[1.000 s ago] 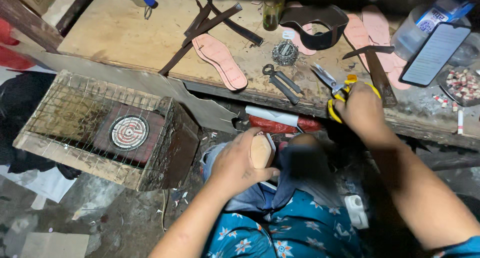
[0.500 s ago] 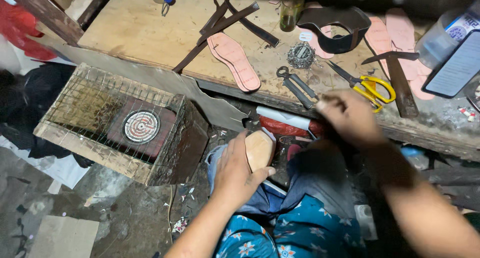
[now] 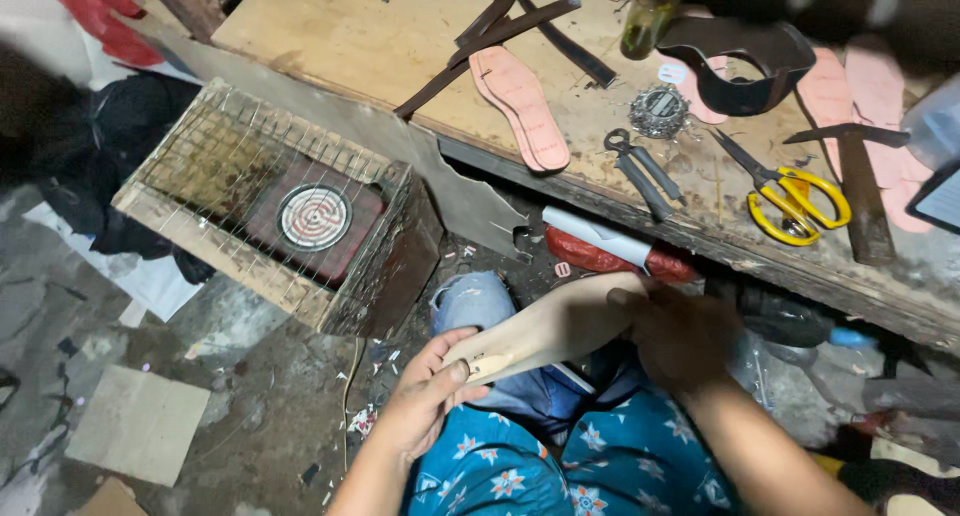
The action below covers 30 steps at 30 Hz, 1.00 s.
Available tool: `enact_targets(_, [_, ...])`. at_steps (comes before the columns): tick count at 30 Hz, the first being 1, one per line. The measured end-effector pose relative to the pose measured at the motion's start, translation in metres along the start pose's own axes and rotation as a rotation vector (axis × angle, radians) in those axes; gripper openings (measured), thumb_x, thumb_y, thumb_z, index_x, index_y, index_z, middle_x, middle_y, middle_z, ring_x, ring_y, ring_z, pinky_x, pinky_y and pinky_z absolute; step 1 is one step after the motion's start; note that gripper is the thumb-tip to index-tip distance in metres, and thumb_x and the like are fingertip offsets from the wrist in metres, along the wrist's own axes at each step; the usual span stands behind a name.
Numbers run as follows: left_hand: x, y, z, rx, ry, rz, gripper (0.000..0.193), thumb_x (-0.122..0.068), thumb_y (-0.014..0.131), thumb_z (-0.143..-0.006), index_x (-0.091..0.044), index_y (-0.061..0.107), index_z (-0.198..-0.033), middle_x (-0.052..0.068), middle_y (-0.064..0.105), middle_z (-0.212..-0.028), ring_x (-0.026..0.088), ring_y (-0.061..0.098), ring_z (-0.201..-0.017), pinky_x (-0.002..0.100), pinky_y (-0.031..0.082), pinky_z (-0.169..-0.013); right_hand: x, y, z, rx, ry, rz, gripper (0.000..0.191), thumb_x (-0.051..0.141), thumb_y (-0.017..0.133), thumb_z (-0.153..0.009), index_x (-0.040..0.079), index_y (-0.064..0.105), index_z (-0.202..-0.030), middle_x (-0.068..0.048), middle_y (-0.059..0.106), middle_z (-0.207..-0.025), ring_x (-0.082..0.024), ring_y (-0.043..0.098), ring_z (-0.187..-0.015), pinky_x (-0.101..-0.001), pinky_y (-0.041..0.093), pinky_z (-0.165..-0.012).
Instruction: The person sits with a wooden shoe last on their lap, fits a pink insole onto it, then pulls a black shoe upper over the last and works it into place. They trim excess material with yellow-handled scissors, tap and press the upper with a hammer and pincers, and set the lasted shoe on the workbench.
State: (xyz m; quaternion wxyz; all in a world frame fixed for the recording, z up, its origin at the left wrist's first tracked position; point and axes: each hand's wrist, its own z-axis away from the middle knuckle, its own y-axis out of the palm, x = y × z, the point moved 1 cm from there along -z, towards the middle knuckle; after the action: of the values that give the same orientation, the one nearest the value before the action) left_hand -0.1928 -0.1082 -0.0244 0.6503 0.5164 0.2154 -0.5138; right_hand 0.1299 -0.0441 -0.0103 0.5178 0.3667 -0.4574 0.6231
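right hand [image 3: 678, 334] off the yellow scissors [image 3: 795, 198], down to mid-frame, onto the pale sole piece [image 3: 545, 331], left hand [image 3: 425, 396] now lower at its near end

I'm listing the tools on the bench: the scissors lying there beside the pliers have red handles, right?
Not quite. The head view shows the scissors lying on the bench beside the pliers, but their handles are yellow, not red.

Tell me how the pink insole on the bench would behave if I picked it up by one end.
The pink insole looks thin and flat, so probably light and somewhat bendy. Lying flat on the workbench, it shouldn't roll.
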Motion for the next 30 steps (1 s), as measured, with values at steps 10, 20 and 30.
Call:
enact_targets(10, [-0.01, -0.102, 0.065, -0.398, 0.398, 0.461, 0.058, -0.04, 0.068, -0.092, 0.0, 0.057, -0.132, 0.013, 0.07, -0.12, 0.024, 0.069, -0.102, 0.038, 0.059, -0.081, -0.02, 0.008, -0.026, 0.258, -0.209, 0.107, 0.059, 0.034, 0.06, -0.094, 0.002, 0.052, -0.143, -0.009, 0.07, -0.131, -0.02, 0.068, -0.118, -0.0334, 0.051, -0.101])
enact_targets(20, [-0.052, -0.277, 0.11, -1.288, 0.583, 0.396, 0.035, -0.034, 0.073, -0.099, -0.004, 0.067, -0.114, 0.009, 0.07, -0.105, 0.017, 0.064, -0.081, 0.028, 0.054, -0.062, -0.097, -0.049, 0.0, -0.379, -0.563, 1.011, 0.03, 0.034, 0.073, -0.105, 0.008, 0.069, -0.119, -0.016, 0.067, -0.115, -0.033, 0.064, -0.109, -0.0386, 0.05, -0.1])
enact_targets(30, [-0.071, -0.327, -0.008, -1.105, 0.29, 0.368, 0.031, -0.032, 0.076, -0.09, -0.008, 0.068, -0.108, 0.004, 0.073, -0.1, 0.012, 0.069, -0.079, 0.024, 0.057, -0.059, -0.073, -0.015, -0.009, -0.479, -0.528, 1.055, 0.023, 0.03, 0.075, -0.104, 0.008, 0.073, -0.11, -0.015, 0.067, -0.109, -0.028, 0.066, -0.1, -0.036, 0.054, -0.099])
